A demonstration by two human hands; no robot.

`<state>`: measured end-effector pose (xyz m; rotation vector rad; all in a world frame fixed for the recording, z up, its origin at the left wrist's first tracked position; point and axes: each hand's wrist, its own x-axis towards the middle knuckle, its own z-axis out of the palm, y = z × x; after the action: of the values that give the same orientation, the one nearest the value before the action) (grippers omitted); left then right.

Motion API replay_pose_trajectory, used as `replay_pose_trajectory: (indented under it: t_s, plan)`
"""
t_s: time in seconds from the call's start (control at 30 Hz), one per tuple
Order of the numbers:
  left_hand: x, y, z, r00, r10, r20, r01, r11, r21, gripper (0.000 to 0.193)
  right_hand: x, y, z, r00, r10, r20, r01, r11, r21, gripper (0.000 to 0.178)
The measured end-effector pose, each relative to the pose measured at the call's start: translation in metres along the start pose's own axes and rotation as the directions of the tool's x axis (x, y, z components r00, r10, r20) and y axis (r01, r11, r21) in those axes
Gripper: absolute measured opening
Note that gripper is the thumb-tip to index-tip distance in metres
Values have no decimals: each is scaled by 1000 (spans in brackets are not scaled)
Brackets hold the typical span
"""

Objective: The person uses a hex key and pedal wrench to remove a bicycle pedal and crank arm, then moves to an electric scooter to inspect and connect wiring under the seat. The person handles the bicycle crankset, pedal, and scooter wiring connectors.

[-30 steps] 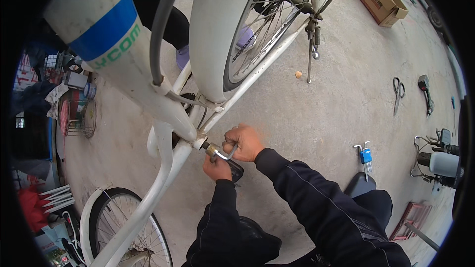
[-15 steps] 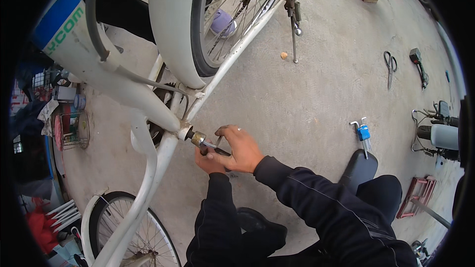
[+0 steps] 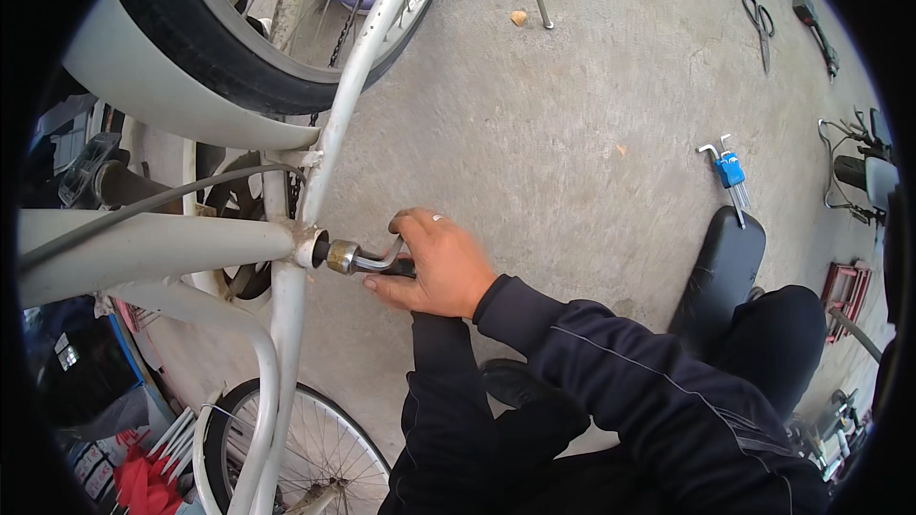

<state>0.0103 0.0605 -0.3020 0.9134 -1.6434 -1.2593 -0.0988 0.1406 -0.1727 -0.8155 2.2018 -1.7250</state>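
A brass-coloured cylindrical fitting [image 3: 342, 256] sits in line with the bottom bracket shell [image 3: 310, 246] of a white bicycle frame [image 3: 191, 243]. From the fitting's right end comes a bent metal hex key [image 3: 377, 263], with a dark piece beside it. My right hand [image 3: 444, 267], a ring on one finger, is curled closed around the bent end of the key. My left forearm [image 3: 444, 348] reaches up beneath it; my left hand is hidden behind the right one, so its fingers do not show.
A rear wheel [image 3: 277, 86] rises at upper left, a front wheel [image 3: 296, 448] at lower left. On the concrete floor to the right lie a blue-held hex key set [image 3: 730, 170] against a black padded seat [image 3: 718, 267], scissors [image 3: 761, 24] and a dark power tool [image 3: 816, 33].
My view has shifted closer to the frame and turned. The fitting and hands appear further left. My right hand has swung over the left, which is now hidden.
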Motion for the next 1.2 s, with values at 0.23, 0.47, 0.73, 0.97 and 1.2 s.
replay_pose_trajectory:
  t_s: [0.23,0.47,0.73,0.97,1.2]
  plan:
    - [0,7,0,969,-247,23,245,944,-220,47,-6,-9,25,982,86,-169,-88,996,-7,48]
    - [-2,-3,-4,925,-379,35,370,873,-317,47,-24,-22,44,942,330,-65,-316,934,165,39]
    - [12,26,23,758,-653,-3,536,624,-568,47,29,32,-19,856,-204,474,201,978,58,28]
    - [16,26,28,875,-452,-175,468,881,64,45,9,17,-9,914,4,407,-34,997,66,24]
    - [15,26,26,859,-447,-252,451,891,-42,45,3,20,-13,920,49,388,-88,993,84,22]
